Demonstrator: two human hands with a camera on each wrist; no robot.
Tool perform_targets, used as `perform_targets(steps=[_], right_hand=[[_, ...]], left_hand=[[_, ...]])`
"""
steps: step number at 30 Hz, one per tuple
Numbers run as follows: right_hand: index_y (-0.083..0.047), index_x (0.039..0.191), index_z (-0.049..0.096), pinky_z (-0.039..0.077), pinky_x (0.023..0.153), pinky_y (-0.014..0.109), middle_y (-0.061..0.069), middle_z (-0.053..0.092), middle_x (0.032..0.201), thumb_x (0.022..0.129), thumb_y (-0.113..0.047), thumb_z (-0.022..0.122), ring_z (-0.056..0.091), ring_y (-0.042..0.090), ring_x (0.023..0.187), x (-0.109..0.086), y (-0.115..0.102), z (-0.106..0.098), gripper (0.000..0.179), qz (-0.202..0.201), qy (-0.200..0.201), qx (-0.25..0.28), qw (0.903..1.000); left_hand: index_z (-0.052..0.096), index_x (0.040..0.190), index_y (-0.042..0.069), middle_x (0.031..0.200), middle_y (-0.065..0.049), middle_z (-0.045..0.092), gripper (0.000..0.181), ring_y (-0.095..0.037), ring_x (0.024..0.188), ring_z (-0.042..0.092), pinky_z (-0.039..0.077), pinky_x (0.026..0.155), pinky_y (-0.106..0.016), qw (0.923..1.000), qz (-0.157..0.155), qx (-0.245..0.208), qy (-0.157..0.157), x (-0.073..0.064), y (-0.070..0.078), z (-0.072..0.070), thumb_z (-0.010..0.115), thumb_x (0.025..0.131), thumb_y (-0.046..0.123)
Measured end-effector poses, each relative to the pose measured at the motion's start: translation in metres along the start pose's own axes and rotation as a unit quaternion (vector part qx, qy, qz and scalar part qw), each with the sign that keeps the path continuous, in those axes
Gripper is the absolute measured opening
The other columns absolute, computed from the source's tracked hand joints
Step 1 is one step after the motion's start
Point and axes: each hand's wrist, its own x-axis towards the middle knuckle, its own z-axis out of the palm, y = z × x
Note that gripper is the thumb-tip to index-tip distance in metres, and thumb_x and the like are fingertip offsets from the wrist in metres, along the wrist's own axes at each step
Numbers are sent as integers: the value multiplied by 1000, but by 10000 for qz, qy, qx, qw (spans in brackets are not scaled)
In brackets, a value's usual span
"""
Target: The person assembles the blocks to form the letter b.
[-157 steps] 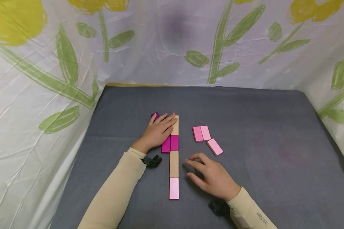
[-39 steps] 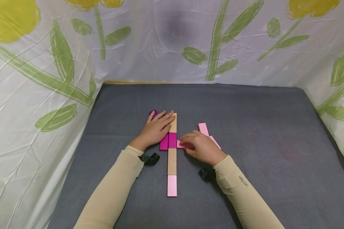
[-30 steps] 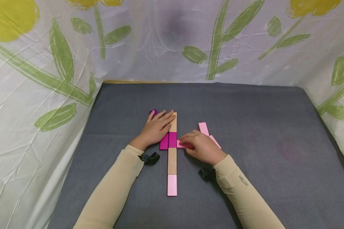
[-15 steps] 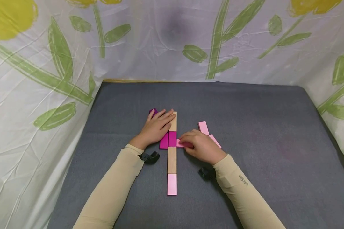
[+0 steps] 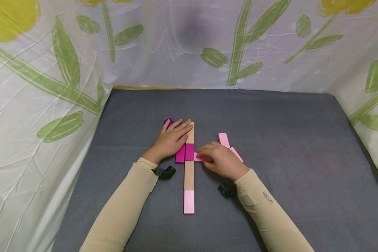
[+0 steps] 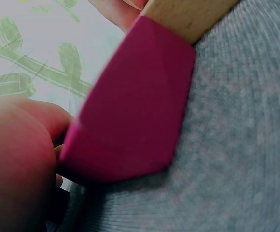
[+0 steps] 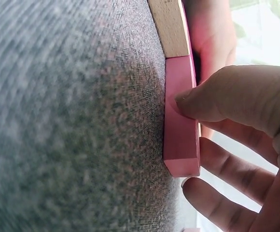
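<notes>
Pink block (image 7: 178, 137): flat on the bench (image 5: 286, 126), jutting to the right from the column (image 5: 189, 168), its inner end against the magenta block (image 5: 189, 152).
Right grip (image 5: 222, 159): pinching that pink block, thumb on the near long side, fingers across on the far side, probably to square it up without lifting.
Left grip (image 5: 168, 143): straight, spread fingers over the column's far part, likely steadying it against a sideways push.
Column order, far to near: upper wooden block (image 5: 191, 137), magenta block, lower wooden block (image 5: 189, 176), pale pink block (image 5: 189, 202), end to end, presumably lined up for one straight edge.
Side magenta block (image 5: 180, 155): along the column's left, its far part hidden under the left grip.
Purple block (image 5: 167, 122): peeking past the left fingers, mostly hidden.
Loose blocks: one farther (image 5: 224, 140), one nearer (image 5: 237, 155), close together beyond the right grip, seemingly kept within reach.
</notes>
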Motion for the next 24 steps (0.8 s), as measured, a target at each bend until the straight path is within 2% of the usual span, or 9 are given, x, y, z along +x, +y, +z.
perform_targets(steps=[11, 21, 24], right_hand=[[-12, 112, 81, 56, 102, 39, 2, 76, 121, 88, -7, 80, 68, 22, 115, 0, -1, -3, 24, -25, 53, 26, 10000], [-7, 113, 80, 56, 103, 45, 7, 74, 123, 91, -14, 80, 68, 25, 117, -5, 8, -20, 23, 435, 265, -36, 9987], [-6, 113, 79, 57, 98, 46, 9, 74, 122, 91, -13, 80, 69, 25, 109, -6, 13, -25, 24, 467, 434, -49, 9980]], left_hand=[[45, 161, 22, 171, 5, 32, 50, -26, 161, 24, -7, 130, -54, 10000, 0, -8, 15, -1, -1, 1, 42, 113, 32], [44, 162, 22, 172, 6, 30, 50, -25, 161, 22, -9, 130, -53, 10000, -33, 18, -28, 0, 0, 1, 42, 113, 32], [44, 162, 22, 171, 6, 31, 50, -25, 161, 23, -9, 130, -53, 10000, -26, 5, 0, -1, 0, 0, 43, 112, 32]])
